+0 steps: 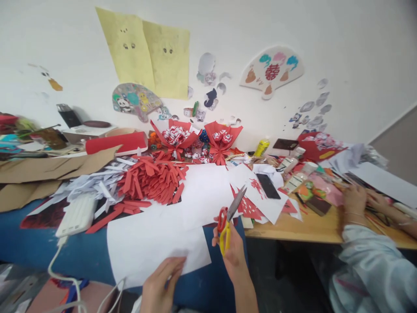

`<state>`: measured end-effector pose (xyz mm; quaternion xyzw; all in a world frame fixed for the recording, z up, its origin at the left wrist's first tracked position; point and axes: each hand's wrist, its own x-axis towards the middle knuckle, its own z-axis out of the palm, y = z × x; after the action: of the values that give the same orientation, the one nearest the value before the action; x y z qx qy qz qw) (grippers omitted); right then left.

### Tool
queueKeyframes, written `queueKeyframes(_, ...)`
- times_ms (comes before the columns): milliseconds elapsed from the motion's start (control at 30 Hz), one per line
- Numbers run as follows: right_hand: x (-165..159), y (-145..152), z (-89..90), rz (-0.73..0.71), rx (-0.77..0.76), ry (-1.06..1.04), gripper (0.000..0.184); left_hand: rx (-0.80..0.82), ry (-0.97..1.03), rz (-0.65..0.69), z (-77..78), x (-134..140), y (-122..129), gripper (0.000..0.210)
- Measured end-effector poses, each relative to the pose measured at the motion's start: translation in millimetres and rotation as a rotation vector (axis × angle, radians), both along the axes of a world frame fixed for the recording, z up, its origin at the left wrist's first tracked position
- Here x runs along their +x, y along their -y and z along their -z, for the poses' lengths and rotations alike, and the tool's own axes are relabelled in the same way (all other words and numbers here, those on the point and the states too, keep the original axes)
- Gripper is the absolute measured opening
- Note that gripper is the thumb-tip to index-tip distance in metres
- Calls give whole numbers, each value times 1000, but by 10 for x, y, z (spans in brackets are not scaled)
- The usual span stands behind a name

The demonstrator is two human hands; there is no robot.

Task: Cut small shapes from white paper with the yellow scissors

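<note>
My right hand (235, 256) grips a pair of scissors (235, 205) by its red and yellow handles. The blades point up and away to the right. My left hand (163, 282) is over the near edge of a white paper sheet (140, 243), thumb and fingertips pressed together. Whether anything is pinched there is too small and blurred to tell. Another white sheet (205, 191) lies overlapping behind the first. Beyond them is a heap of red paper strips (151, 180), with a heap of white paper strips (97, 182) to its left.
A white power bank (78, 215) with a cable lies at left. Red-wrapped paper bouquets (176, 137) stand against the wall. A phone (268, 186) rests on papers at right, near a yellow bottle (261, 147). Another person's hands (356, 202) work at the wooden table (293, 230).
</note>
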<state>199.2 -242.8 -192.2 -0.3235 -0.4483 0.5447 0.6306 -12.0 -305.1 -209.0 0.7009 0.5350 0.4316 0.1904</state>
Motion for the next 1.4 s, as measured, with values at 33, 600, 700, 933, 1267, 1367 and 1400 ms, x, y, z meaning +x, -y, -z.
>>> queueKeyframes(33, -19, -5, 4, 2, -5, 7, 79, -42, 34, 48, -43, 72, -52, 19)
queueKeyframes(600, -454, -547, 19, -272, -84, -25, 100, -174, 313, 80, -719, 296, -1170, 27)
queueKeyframes(700, -635, -602, -13, -338, -148, -40, 103, -180, 241, 80, -745, 52, -1275, 31)
queueKeyframes(933, -874, -725, -196, -400, -220, 110, 99, -397, 437, 59, -506, -293, -1370, 46)
queueKeyframes(1267, -591, -866, -132, -241, -180, 527, 46, -350, 801, -327, -513, -136, -1336, 26)
queueKeyframes(1367, -492, -1079, -136, 119, -6, 911, 26, -285, 890, -299, -410, -264, -1347, 27)
queueKeyframes(1400, -480, -1156, -129, 168, 57, 1023, 26, -281, 907, -267, -369, -311, -1345, 29)
